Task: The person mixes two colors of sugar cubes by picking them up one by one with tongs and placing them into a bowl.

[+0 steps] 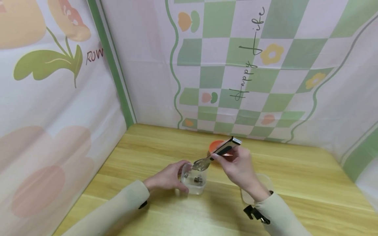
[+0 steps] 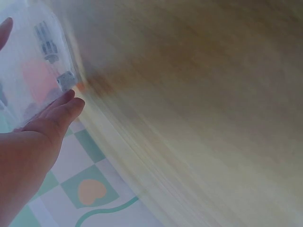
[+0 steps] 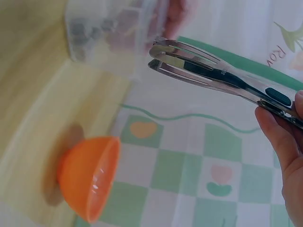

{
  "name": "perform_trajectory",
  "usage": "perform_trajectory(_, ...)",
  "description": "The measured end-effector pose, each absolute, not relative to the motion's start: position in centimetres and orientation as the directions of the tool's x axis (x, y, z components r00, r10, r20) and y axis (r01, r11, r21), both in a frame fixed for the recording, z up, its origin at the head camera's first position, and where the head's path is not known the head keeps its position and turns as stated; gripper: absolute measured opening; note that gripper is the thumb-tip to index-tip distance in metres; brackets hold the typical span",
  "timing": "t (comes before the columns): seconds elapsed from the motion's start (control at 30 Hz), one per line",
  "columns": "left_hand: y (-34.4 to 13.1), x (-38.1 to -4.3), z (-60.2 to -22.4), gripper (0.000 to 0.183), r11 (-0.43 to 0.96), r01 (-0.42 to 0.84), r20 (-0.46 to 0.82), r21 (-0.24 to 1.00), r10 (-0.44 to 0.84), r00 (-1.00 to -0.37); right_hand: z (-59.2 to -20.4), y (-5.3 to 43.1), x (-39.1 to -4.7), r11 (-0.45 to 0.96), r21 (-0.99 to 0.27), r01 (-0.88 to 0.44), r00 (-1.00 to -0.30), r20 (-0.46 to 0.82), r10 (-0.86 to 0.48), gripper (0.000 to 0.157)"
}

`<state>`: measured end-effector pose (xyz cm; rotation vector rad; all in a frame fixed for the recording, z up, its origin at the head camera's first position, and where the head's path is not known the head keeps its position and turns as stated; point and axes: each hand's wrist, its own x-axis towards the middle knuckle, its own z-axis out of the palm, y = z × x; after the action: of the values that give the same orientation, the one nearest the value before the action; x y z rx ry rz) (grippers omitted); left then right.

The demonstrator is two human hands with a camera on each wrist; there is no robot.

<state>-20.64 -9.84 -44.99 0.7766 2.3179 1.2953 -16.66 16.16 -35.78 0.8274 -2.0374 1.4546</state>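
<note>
My left hand [image 1: 168, 177] grips a small clear plastic container [image 1: 195, 189] by its sides, thumb on the near side and fingers on the far side. Several small metallic pieces [image 1: 198, 180] lie on its bottom. My right hand [image 1: 237, 165] holds metal tongs [image 1: 222, 149] with dark grip panels, thumb and fingers pinching the handles. The slotted heads of the tongs [image 3: 189, 61] slant down over the container's far right rim in the head view. From the right wrist, their tips are close together, and I cannot tell whether anything is between them.
An orange bowl [image 1: 215, 145] stands behind the tongs on the wooden table [image 1: 153, 147]. A clear flat lid [image 1: 265, 180] lies under my right wrist. Patterned cloth [image 1: 218, 78] hangs along the table's back and left sides.
</note>
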Motion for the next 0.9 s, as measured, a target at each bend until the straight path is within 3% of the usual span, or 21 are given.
perform_trajectory(0.5,-9.9,-20.6,-45.0,0.09,0.421,0.276,-0.058,0.864,0.628,-0.776,-32.8,20.3,-18.1,0.393,-0.572,-0.72,-0.644,0.762,-0.071,0.028)
perform_trajectory(0.9,-9.9,-20.6,-45.0,0.09,0.424,0.276,-0.058,0.862,0.625,-0.779,-33.7,22.9,-19.6,0.542,-0.561,-0.625,-0.688,0.724,-0.044,0.027)
